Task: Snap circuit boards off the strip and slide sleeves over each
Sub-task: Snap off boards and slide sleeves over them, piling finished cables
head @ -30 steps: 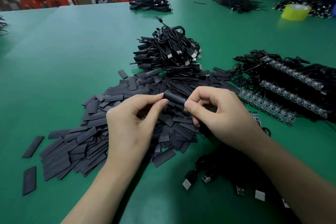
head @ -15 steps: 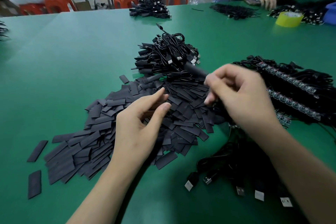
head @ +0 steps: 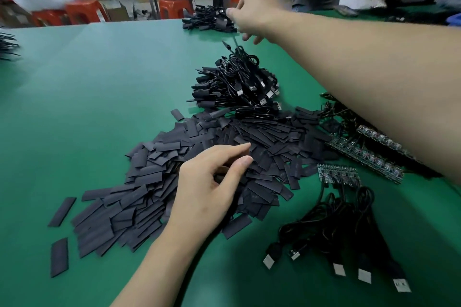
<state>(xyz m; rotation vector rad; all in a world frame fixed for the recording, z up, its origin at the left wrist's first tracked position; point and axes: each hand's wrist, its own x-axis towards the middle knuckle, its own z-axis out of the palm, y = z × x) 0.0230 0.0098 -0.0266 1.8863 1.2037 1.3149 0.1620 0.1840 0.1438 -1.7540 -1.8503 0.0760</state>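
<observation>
As right hand (head: 254,11) has swung beyond heaped black cables (head: 237,87), grip unreadable, left hand (head: 209,189) hangs slack-fingered over flat dark sleeves (head: 139,182): restart.

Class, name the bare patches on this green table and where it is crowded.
Bare: the table left of the sleeve pile, back to its far edge; also between left forearm and USB cables. Crowded: centre and right, cable heap, board strips.

Flat black sleeves (head: 262,137) heaped; board strips (head: 365,158) right.
</observation>
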